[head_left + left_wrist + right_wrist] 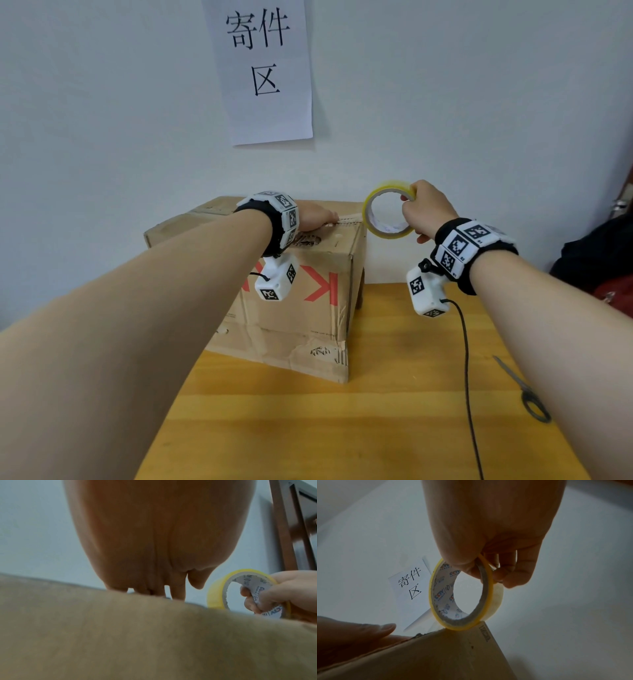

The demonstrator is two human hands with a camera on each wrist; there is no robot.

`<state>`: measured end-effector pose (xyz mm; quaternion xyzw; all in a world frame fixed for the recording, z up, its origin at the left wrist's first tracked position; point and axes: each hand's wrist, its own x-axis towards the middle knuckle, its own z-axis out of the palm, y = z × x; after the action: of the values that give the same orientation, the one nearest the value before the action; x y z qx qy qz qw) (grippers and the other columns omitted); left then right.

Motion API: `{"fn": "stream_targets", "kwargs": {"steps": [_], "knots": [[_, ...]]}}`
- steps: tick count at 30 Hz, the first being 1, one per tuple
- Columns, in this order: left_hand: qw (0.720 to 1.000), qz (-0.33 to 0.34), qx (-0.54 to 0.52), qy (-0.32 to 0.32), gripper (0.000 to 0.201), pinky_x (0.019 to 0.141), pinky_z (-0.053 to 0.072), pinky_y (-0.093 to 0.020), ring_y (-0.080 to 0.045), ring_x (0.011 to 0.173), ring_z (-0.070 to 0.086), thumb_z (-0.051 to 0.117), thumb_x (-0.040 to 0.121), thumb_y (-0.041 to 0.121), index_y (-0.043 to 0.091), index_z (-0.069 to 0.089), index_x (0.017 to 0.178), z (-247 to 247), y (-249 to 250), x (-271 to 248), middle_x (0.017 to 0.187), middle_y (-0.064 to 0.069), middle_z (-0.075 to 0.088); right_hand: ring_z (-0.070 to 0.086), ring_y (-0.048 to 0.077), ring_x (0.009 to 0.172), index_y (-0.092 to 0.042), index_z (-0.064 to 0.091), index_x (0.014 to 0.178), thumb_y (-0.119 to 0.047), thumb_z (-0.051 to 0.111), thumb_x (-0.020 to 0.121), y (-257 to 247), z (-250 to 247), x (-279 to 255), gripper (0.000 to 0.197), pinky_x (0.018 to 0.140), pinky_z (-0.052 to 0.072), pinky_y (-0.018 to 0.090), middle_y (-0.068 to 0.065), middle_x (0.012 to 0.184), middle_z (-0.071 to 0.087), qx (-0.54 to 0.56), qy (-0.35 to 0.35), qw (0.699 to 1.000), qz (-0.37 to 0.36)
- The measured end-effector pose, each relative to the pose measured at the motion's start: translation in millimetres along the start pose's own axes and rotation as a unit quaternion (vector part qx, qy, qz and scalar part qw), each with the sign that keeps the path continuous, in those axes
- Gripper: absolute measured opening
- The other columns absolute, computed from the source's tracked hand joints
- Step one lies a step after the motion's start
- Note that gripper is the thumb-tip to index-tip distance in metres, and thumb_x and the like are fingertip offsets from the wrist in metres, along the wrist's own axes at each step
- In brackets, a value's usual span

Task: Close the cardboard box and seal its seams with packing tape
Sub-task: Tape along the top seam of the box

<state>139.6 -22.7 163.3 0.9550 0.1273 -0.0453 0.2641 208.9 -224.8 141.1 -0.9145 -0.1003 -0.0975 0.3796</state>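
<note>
A brown cardboard box (294, 301) with red lettering stands on the wooden table (342, 428), its top flaps down. My left hand (317, 216) lies flat on the box top near the right edge, its straight fingers (368, 630) pressing on the seam. My right hand (428, 209) grips a yellow roll of packing tape (387, 210) just past the box's right top edge. A clear strip of tape (423, 620) runs from the roll (435, 601) towards my left fingers. In the left wrist view the roll (216, 592) shows beyond the box top (137, 635).
Scissors (524, 390) lie on the table at the right, near my right forearm. A black cable (466, 359) hangs from the right wrist camera across the table. A paper sign (263, 68) hangs on the white wall. A dark bag (596, 260) sits at the far right.
</note>
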Motion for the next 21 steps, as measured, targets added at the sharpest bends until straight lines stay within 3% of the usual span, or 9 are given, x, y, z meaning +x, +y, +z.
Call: {"fn": "stream_targets", "kwargs": {"steps": [2, 5, 9, 12, 14, 16, 17, 19, 21], "knots": [[1.000, 0.002, 0.006, -0.002, 0.042, 0.064, 0.046, -0.008, -0.017, 0.090, 0.057, 0.039, 0.106, 0.045, 0.011, 0.060, 0.116, 0, 2, 3, 0.106, -0.005, 0.058, 0.059, 0.031, 0.088, -0.015, 0.051, 0.118, -0.009, 0.039, 0.092, 0, 0, -1, 0.029, 0.060, 0.057, 0.038, 0.008, 0.098, 0.055, 0.000, -0.004, 1.000, 0.003], [0.999, 0.005, 0.036, 0.002, 0.044, 0.060, 0.045, -0.010, -0.017, 0.088, 0.056, 0.038, 0.106, 0.046, 0.010, 0.058, 0.122, 1, 3, 3, 0.117, -0.008, 0.053, 0.059, 0.031, 0.090, -0.015, 0.050, 0.117, -0.010, 0.040, 0.091, 0, 0, -2, 0.028, 0.066, 0.060, 0.042, 0.009, 0.103, 0.055, -0.012, -0.002, 1.000, 0.004], [0.995, 0.004, 0.097, -0.003, 0.059, 0.102, 0.037, -0.032, -0.032, 0.129, 0.051, 0.029, 0.106, 0.050, 0.007, 0.054, 0.137, 2, 3, 1, 0.142, -0.017, 0.052, 0.060, 0.034, 0.089, -0.013, 0.052, 0.113, -0.015, 0.041, 0.092, 2, -3, -3, 0.024, 0.081, 0.058, 0.051, 0.012, 0.103, 0.059, -0.053, 0.021, 0.998, -0.003], [0.994, -0.002, 0.113, 0.001, 0.052, 0.077, 0.037, -0.030, -0.020, 0.076, 0.053, 0.026, 0.106, 0.053, 0.012, 0.056, 0.093, 6, 5, 3, 0.096, -0.010, 0.057, 0.060, 0.034, 0.090, -0.014, 0.052, 0.113, -0.017, 0.042, 0.092, 5, -4, -2, 0.023, 0.084, 0.057, 0.051, 0.011, 0.102, 0.059, -0.072, 0.027, 0.997, -0.006], [0.995, -0.015, 0.099, 0.006, 0.057, 0.062, 0.035, -0.026, -0.018, 0.061, 0.044, 0.027, 0.105, 0.054, 0.011, 0.048, 0.074, 9, 6, 1, 0.074, -0.006, 0.050, 0.060, 0.034, 0.090, -0.015, 0.052, 0.113, -0.017, 0.043, 0.093, 5, -4, -2, 0.022, 0.084, 0.057, 0.051, 0.011, 0.102, 0.059, -0.080, 0.025, 0.996, -0.009], [0.997, -0.020, 0.077, -0.012, 0.064, 0.073, 0.046, -0.031, -0.028, 0.075, 0.060, 0.028, 0.104, 0.055, 0.003, 0.061, 0.087, 10, 5, 4, 0.087, -0.016, 0.061, 0.060, 0.034, 0.089, -0.015, 0.051, 0.112, -0.017, 0.043, 0.093, 8, -3, -4, 0.021, 0.083, 0.057, 0.051, 0.012, 0.102, 0.059, -0.089, 0.017, 0.996, -0.011], [0.997, -0.018, 0.079, -0.018, 0.069, 0.086, 0.047, -0.037, -0.035, 0.091, 0.064, 0.028, 0.104, 0.056, -0.003, 0.065, 0.105, 10, 3, 5, 0.121, -0.023, 0.063, 0.060, 0.034, 0.089, -0.014, 0.051, 0.112, -0.016, 0.043, 0.093, 10, -3, -5, 0.021, 0.082, 0.058, 0.051, 0.012, 0.102, 0.059, -0.091, 0.009, 0.996, -0.010], [0.997, -0.015, 0.073, -0.018, 0.073, 0.093, 0.043, -0.040, -0.034, 0.091, 0.063, 0.029, 0.103, 0.059, -0.005, 0.060, 0.120, 10, 1, 6, 0.103, -0.018, 0.054, 0.060, 0.033, 0.087, -0.014, 0.050, 0.112, -0.015, 0.041, 0.093, 15, -2, -6, 0.021, 0.075, 0.060, 0.048, 0.012, 0.101, 0.057, -0.088, -0.005, 0.996, -0.003], [0.998, -0.021, 0.059, -0.021, 0.076, 0.103, 0.040, -0.042, -0.038, 0.111, 0.060, 0.032, 0.101, 0.061, -0.004, 0.052, 0.136, 12, 0, 9, 0.129, -0.025, 0.057, 0.058, 0.032, 0.086, -0.013, 0.049, 0.113, -0.014, 0.040, 0.093, 18, -1, -7, 0.021, 0.069, 0.060, 0.044, 0.011, 0.100, 0.055, -0.081, -0.014, 0.997, 0.001]]}}
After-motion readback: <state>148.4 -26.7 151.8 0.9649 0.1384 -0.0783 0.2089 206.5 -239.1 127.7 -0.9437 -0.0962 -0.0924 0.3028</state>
